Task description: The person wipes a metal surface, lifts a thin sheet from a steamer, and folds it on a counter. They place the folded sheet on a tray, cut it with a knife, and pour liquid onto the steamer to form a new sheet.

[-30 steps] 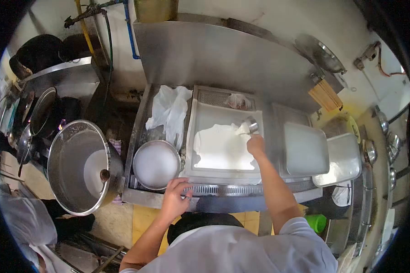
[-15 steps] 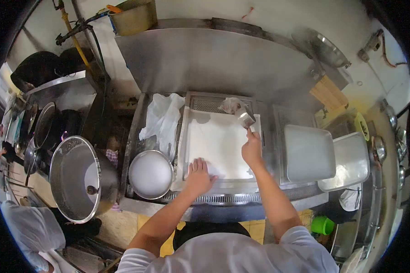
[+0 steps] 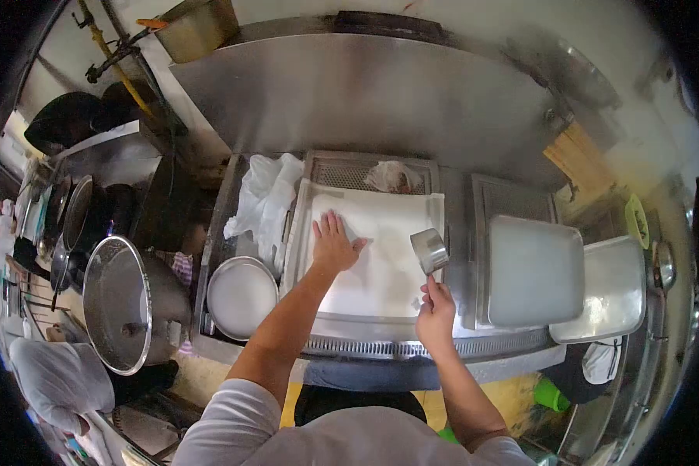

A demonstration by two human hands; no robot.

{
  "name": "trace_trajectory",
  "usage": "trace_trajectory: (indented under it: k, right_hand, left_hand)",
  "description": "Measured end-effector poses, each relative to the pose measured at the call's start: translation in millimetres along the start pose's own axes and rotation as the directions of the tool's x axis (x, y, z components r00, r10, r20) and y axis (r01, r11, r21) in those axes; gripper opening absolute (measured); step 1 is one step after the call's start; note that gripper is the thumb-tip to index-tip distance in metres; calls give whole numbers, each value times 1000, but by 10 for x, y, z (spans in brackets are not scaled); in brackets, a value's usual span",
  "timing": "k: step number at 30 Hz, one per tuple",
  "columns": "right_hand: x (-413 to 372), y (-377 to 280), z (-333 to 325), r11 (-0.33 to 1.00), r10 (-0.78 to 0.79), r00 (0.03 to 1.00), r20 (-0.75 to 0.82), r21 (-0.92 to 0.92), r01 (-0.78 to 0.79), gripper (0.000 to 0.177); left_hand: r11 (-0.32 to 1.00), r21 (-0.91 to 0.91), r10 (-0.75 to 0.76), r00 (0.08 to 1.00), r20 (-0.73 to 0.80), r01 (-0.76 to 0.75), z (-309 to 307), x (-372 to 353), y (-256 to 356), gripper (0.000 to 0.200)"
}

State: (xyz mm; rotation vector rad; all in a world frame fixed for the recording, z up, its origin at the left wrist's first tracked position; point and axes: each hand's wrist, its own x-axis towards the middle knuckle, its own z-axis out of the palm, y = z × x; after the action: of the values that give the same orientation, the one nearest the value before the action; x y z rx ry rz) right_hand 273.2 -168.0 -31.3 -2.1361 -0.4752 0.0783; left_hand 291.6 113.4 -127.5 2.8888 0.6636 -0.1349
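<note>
A white sheet (image 3: 380, 291), of cloth or paper, lies flat over a perforated metal tray (image 3: 340, 172) on the counter. My left hand (image 3: 335, 245) rests palm down on the sheet's left part, its fingers spread. Wrapped around a short handle, my right hand (image 3: 436, 317) holds a metal ladle (image 3: 432, 250) with a deep round cup. That cup is tilted above the sheet's right edge; its inside is hidden from me. Behind the sheet, a clear plastic bag (image 3: 392, 177) with something brownish in it sits on the perforated tray.
On the left are a crumpled white plastic bag (image 3: 262, 198), a round pan of whitish contents (image 3: 242, 299) and a big metal pot (image 3: 167, 307). Two rectangular trays (image 3: 534, 272) overlap at the right. A person in a white shirt (image 3: 58, 377) bends at lower left. Steam hangs over the counter.
My left hand has slid away from me, from the sheet's near edge towards its far left. The ladle has come back from beside the clear bag towards me.
</note>
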Motion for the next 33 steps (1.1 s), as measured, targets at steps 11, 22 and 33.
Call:
trace_trajectory:
  k: [11,22,33]
  right_hand:
    - [59,129,-349,999,23,999,-41,-42,-25,50]
    - [-113,-3,-311,994,-58,998,-24,-93,56,58]
    - [-443,11,69,934,-149,979,137,-305,185,61]
  left_hand:
    - [991,-35,130,991,-44,-132,-22,-336,628,109]
    - [967,-192,142,982,-126,-165,11,-805,809,105]
    - [937,-339,-203,917,-343,80,98,-1325,-1324,56]
